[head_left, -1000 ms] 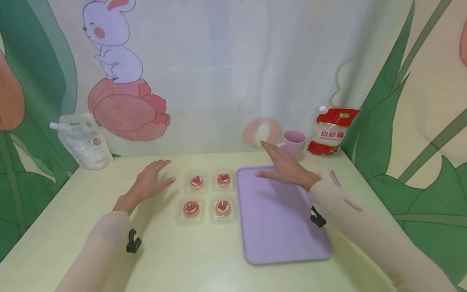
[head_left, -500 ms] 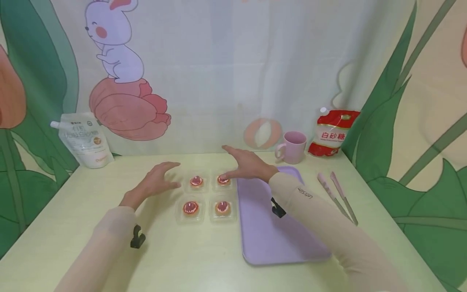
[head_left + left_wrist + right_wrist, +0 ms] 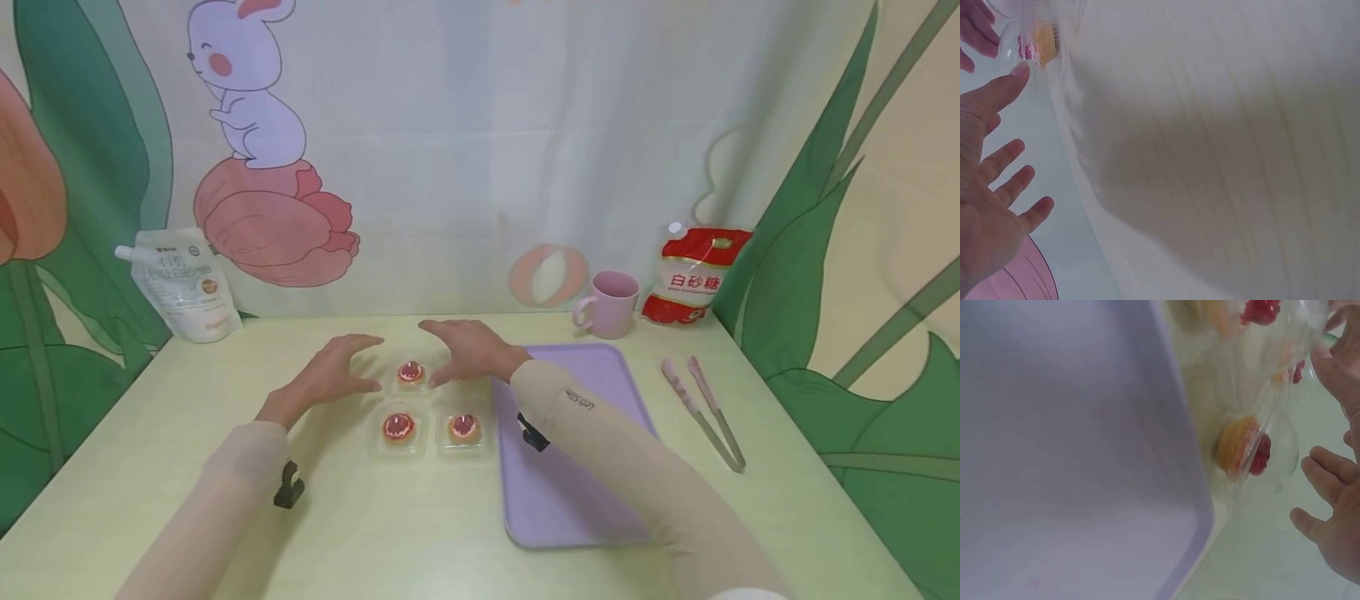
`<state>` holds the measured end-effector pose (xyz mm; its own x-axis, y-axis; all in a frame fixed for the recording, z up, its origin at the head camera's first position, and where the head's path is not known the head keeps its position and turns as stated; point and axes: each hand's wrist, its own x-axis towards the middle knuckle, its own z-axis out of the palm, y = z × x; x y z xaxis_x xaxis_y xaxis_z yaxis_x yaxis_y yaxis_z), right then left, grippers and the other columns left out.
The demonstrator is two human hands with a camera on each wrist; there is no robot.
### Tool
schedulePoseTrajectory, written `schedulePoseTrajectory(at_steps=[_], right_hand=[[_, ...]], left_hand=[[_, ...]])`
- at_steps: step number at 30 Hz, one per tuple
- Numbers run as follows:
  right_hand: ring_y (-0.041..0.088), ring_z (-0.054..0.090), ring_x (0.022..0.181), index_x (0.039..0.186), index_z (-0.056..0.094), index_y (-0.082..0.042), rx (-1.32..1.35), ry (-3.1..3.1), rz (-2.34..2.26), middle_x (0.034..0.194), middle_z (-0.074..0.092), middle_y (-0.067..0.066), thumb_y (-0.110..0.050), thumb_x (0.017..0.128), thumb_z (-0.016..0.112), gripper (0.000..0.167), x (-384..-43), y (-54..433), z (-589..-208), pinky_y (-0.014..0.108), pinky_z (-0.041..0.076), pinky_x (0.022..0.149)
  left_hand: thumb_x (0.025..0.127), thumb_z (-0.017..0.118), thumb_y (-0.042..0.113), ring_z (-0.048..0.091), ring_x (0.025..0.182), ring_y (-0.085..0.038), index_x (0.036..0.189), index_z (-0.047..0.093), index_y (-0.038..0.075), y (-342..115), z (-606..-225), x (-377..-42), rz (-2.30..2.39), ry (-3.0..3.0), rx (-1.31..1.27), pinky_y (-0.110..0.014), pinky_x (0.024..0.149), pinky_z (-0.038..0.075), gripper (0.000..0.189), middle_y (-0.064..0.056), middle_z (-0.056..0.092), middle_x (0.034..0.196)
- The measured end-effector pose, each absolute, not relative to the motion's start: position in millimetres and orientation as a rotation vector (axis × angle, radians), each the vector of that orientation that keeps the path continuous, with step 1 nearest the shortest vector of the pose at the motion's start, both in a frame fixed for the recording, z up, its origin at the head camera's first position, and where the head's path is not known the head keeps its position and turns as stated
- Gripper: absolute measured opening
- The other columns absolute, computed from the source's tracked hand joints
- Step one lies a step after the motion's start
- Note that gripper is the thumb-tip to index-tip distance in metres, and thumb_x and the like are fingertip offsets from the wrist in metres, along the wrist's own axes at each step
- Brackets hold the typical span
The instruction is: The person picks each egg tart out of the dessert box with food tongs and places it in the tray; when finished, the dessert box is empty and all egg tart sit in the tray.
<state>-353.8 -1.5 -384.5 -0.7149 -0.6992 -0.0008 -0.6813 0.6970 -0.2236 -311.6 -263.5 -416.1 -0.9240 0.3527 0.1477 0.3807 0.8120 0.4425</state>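
Several small red-topped tarts stand on the table in clear domed plastic boxes: a far left tart (image 3: 411, 372), a near left tart (image 3: 398, 428) and a near right tart (image 3: 464, 428). My right hand (image 3: 480, 350) hovers over the far right box and mostly hides it in the head view; the right wrist view shows that tart (image 3: 1244, 447) beside the fingers. Just left of the far left box is my left hand (image 3: 327, 379), fingers spread, holding nothing. The right hand's fingers are also extended and empty.
A purple tray (image 3: 570, 500) lies right of the boxes, under the right forearm. Beyond it stand a pink mug (image 3: 615, 307) and a red sugar pouch (image 3: 693, 277). Tongs (image 3: 705, 417) lie at the right. A white pouch (image 3: 187, 287) stands at the back left.
My right hand has swept left from above the tray to the far right box. The left hand has edged right toward the far left box. The boxes have not moved.
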Motion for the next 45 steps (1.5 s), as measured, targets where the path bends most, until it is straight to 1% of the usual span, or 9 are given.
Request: schedulePoseTrajectory(at_steps=[4, 9, 15, 20, 25, 30, 39, 45], right_hand=[[0.026, 0.049, 0.139, 0.155, 0.034, -0.016, -1.176, 2.814, -0.225, 0.154, 0.049, 0.007, -0.051, 0.08, 0.08, 0.095, -355.2, -11.8, -388.7, 0.043, 0.037, 0.116], [0.025, 0.052, 0.137, 0.154, 0.036, -0.018, -1.153, 2.807, -0.157, 0.152, 0.051, 0.004, -0.055, 0.079, 0.079, 0.094, -357.3, -19.8, -393.2, 0.046, 0.036, 0.115], [0.026, 0.056, 0.132, 0.155, 0.035, -0.02, -1.11, 2.804, -0.164, 0.148, 0.056, 0.003, -0.055, 0.078, 0.08, 0.096, -358.2, -24.8, -397.0, 0.047, 0.036, 0.114], [0.025, 0.058, 0.129, 0.154, 0.036, -0.022, -1.071, 2.801, -0.198, 0.143, 0.06, 0.0, -0.053, 0.076, 0.082, 0.095, -358.0, -26.8, -400.2, 0.048, 0.035, 0.113], [0.027, 0.056, 0.13, 0.154, 0.036, -0.023, -1.058, 2.791, -0.234, 0.142, 0.06, -0.001, -0.049, 0.077, 0.083, 0.094, -358.7, -27.6, -400.8, 0.049, 0.034, 0.115], [0.029, 0.054, 0.132, 0.154, 0.037, -0.024, -1.026, 2.773, -0.281, 0.145, 0.058, -0.002, -0.046, 0.076, 0.084, 0.093, -361.7, -28.8, -402.8, 0.049, 0.037, 0.114], [0.031, 0.049, 0.137, 0.151, 0.042, -0.021, -0.993, 2.744, -0.315, 0.148, 0.055, 0.002, -0.043, 0.074, 0.087, 0.092, -362.8, -31.9, -403.5, 0.051, 0.037, 0.114], [0.029, 0.049, 0.137, 0.15, 0.044, -0.021, -0.977, 2.731, -0.327, 0.148, 0.055, 0.001, -0.042, 0.074, 0.087, 0.09, -362.3, -34.9, -402.4, 0.052, 0.035, 0.115]], left_hand=[[0.08, 0.084, 0.018, 0.042, 0.138, -0.045, 0.141, 0.053, 0.003, -262.6, -417.9, -314.8, -0.751, -2.943, -0.598, -0.061, 0.115, 0.029, 0.071, -0.023, 0.052, 0.146], [0.078, 0.086, 0.017, 0.045, 0.136, -0.045, 0.139, 0.054, 0.0, -260.8, -418.9, -317.4, -0.763, -2.934, -0.652, -0.061, 0.114, 0.032, 0.071, -0.023, 0.055, 0.143], [0.077, 0.086, 0.015, 0.046, 0.136, -0.044, 0.139, 0.055, 0.0, -257.6, -419.1, -318.0, -0.809, -2.934, -0.663, -0.061, 0.114, 0.033, 0.071, -0.022, 0.056, 0.143], [0.078, 0.085, 0.015, 0.046, 0.137, -0.045, 0.138, 0.055, -0.001, -254.4, -422.1, -319.5, -0.84, -2.934, -0.685, -0.061, 0.114, 0.032, 0.069, -0.022, 0.056, 0.143], [0.08, 0.084, 0.016, 0.045, 0.137, -0.045, 0.137, 0.056, -0.001, -253.0, -423.0, -318.5, -0.854, -2.958, -0.658, -0.061, 0.114, 0.033, 0.066, -0.023, 0.056, 0.142], [0.079, 0.085, 0.019, 0.046, 0.137, -0.044, 0.136, 0.058, 0.0, -253.8, -426.2, -319.5, -0.826, -2.974, -0.649, -0.061, 0.114, 0.033, 0.065, -0.021, 0.058, 0.141], [0.077, 0.087, 0.024, 0.048, 0.137, -0.042, 0.138, 0.057, 0.002, -252.6, -428.7, -320.5, -0.822, -2.985, -0.622, -0.06, 0.113, 0.035, 0.071, -0.019, 0.058, 0.142], [0.077, 0.087, 0.025, 0.048, 0.137, -0.04, 0.138, 0.057, 0.004, -252.3, -433.8, -322.0, -0.828, -2.983, -0.62, -0.059, 0.113, 0.035, 0.071, -0.017, 0.058, 0.142]])
